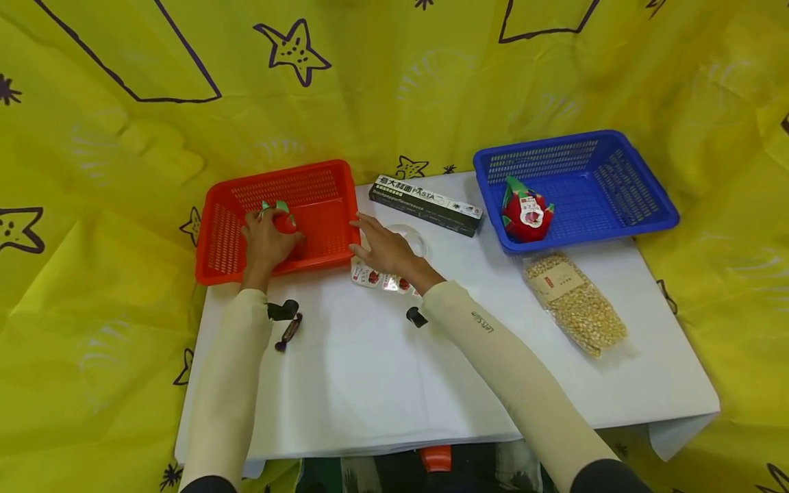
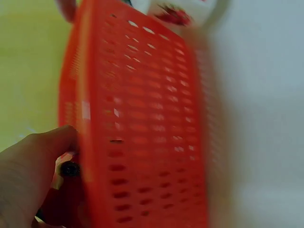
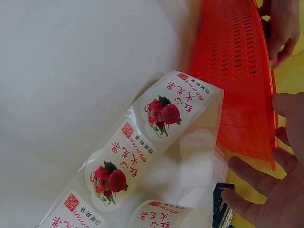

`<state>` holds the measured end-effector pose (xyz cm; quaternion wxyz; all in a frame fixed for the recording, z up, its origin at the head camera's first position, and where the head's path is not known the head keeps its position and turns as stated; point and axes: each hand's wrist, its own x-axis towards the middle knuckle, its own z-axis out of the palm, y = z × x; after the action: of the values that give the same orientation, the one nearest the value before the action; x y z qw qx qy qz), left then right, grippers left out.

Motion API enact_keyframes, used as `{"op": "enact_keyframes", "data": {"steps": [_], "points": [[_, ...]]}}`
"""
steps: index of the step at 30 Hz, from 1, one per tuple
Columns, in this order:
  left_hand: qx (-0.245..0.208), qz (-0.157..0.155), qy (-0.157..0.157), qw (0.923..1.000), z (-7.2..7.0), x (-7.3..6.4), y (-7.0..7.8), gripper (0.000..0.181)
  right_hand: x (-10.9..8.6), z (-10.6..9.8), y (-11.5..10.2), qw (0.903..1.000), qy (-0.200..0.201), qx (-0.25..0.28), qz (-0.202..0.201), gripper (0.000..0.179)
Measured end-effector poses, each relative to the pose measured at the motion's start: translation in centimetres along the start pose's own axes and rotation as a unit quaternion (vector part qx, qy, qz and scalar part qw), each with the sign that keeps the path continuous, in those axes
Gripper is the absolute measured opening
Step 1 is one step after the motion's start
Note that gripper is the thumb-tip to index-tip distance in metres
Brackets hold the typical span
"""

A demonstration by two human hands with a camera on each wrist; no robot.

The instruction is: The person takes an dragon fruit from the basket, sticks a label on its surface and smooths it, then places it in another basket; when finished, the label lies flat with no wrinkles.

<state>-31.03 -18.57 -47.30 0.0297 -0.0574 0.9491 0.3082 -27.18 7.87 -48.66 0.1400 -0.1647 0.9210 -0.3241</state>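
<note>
Inside the red basket (image 1: 320, 267) at the left, my left hand (image 1: 266, 239) grips a dragon fruit (image 1: 281, 207) with green leaf tips, its fingers bent over the fruit. In the left wrist view, the basket's perforated side (image 2: 142, 118) fills the middle, and the fruit's dark red skin (image 2: 69, 202) shows below the hand. My right hand (image 1: 388, 250) touches the basket's right rim with fingers spread. Beneath it, a strip of dragon fruit stickers (image 3: 142, 137) trails from a roll on the white table. The roll is partly hidden by the hand in the head view.
Behind the right hand lies a black pasta box (image 1: 425, 205). The blue basket (image 1: 641, 222) at the right holds a labelled dragon fruit (image 1: 524, 222). A bag of corn kernels (image 1: 579, 308) lies before it. A small dark twisted wrapper (image 1: 288, 332) is near the left wrist.
</note>
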Motion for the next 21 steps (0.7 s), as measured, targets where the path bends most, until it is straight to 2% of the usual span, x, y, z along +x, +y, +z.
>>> {"op": "enact_keyframes", "data": {"steps": [5,9,15,21], "points": [[-0.020,0.025,0.022,0.9993,-0.7,-1.2,2.2,0.070,-0.1,0.1,0.3,1.0000,-0.001,0.007,0.002,0.067],[-0.033,0.055,0.040,0.9971,-1.1,-2.9,3.9,0.068,-0.1,0.2,0.4,1.0000,-0.005,0.009,-0.001,0.068],[-0.062,0.106,0.065,0.9902,-1.2,-7.0,5.4,0.062,-0.1,0.0,0.6,0.9996,-0.003,0.029,-0.001,0.067],[-0.059,0.150,0.063,0.9849,0.3,-12.0,5.7,0.063,0.1,-0.6,0.7,0.9991,0.009,0.042,-0.002,0.065]]}}
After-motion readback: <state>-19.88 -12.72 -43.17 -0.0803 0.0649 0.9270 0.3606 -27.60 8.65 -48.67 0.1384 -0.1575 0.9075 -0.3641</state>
